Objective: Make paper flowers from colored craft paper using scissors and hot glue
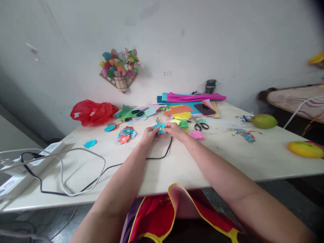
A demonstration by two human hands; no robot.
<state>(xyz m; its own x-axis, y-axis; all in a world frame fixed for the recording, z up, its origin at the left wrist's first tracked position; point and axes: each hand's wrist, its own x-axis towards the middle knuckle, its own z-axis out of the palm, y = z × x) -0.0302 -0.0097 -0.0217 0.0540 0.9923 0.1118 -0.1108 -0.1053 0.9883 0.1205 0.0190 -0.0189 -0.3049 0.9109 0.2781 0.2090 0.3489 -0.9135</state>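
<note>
At centre, left hand point(149, 134) and right hand point(176, 130) pinching blue flower-shaped paper cutout point(159, 128); black-handled metal scissors point(200, 127) right, multicoloured paper flowers point(126, 134) left

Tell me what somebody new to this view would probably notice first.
Probably the bright bouquet on the pale wall, left of centre, and the crumpled red plastic bag below it at the back left of the table. Then the eye would likely drop to the middle, where the left hand and right hand hold a blue paper flower between them.
</note>
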